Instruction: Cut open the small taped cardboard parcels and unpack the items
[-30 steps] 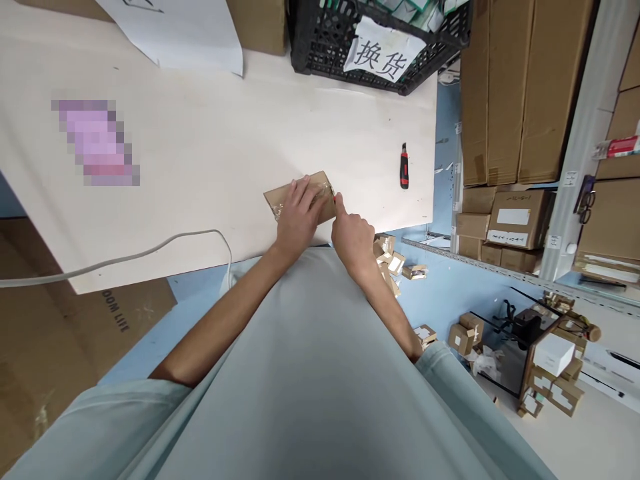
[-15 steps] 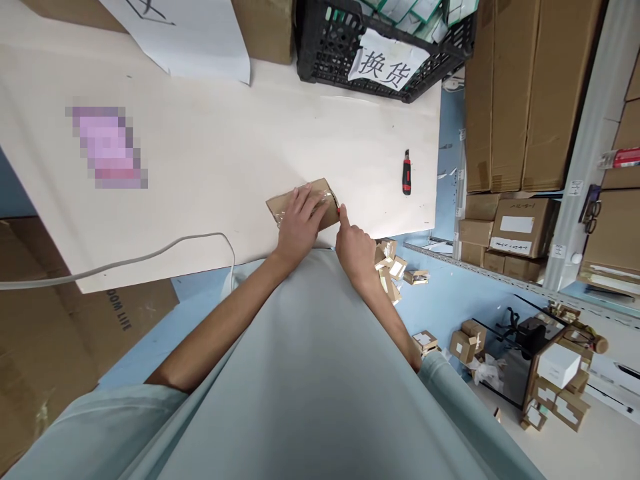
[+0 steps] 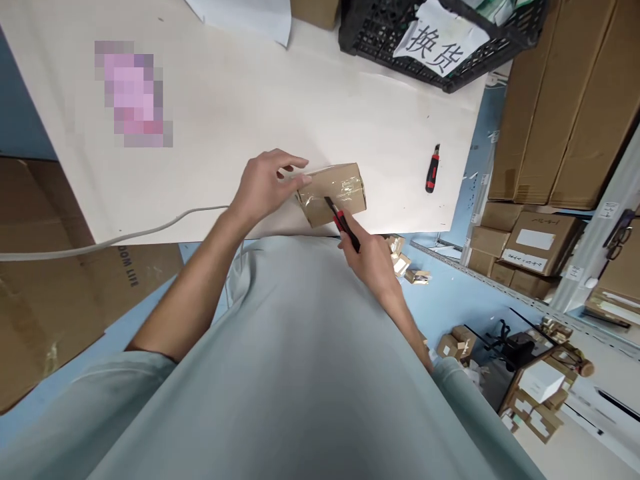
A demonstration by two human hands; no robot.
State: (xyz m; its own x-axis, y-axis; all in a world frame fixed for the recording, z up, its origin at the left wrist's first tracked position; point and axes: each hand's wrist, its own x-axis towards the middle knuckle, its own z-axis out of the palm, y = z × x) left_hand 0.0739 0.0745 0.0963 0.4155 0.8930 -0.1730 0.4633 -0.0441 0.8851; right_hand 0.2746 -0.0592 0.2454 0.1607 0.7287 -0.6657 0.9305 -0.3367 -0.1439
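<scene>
A small brown cardboard box (image 3: 333, 193) with shiny clear tape lies on the white table in front of me. My right hand (image 3: 367, 257) grips a red and black utility knife (image 3: 344, 225), its blade over the near side of the box. At the box's left end, my left hand (image 3: 267, 183) has thumb and index finger apart. The thumb tip is at the box's upper left corner; whether it presses on it I cannot tell. A second utility knife (image 3: 433, 170), also red and black, lies to the right on the table.
A black plastic crate (image 3: 370, 33) with a paper sign stands at the back. A pale cable (image 3: 150, 233) crosses the table's left front edge. A pixelated pink patch (image 3: 133, 93) covers something at left. Large cartons (image 3: 555, 100) stand at right, and small boxes (image 3: 400, 260) lie below the table.
My left hand has lifted off the box top and moved to its left end. My right hand has drawn the knife from the right end to the near side. The box has turned; the view shifted.
</scene>
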